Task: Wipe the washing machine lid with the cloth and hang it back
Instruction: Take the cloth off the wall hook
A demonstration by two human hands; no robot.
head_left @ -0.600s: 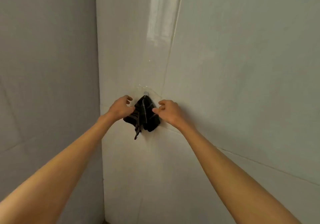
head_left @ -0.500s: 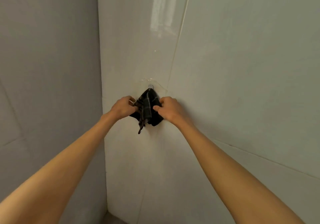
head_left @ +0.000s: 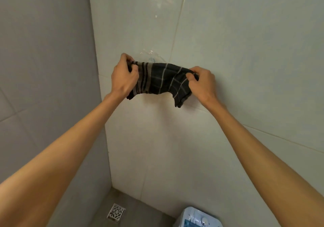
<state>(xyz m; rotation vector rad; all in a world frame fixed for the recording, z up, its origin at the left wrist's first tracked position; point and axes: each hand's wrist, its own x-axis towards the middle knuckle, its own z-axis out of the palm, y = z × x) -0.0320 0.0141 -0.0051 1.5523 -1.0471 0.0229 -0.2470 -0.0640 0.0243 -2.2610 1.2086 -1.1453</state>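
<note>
A dark cloth [head_left: 158, 80] with pale stripes is stretched sideways between my two hands, just below a clear hook [head_left: 151, 58] stuck on the white tiled wall. My left hand [head_left: 123, 76] is shut on the cloth's left end. My right hand [head_left: 201, 84] pinches its right end. The cloth's top edge passes in front of the hook; whether it still hangs on the hook I cannot tell. A corner of the pale blue washing machine [head_left: 196, 217] shows at the bottom edge, right of centre.
Two tiled walls meet in a corner [head_left: 100, 86] left of the hook. A square metal floor drain [head_left: 116, 211] lies in the grey floor at the bottom, left of the washing machine.
The cloth hung bunched from the hook with my hands closing on it; now both hands grip it and have pulled it wide apart. The view has tilted down, showing floor and machine.
</note>
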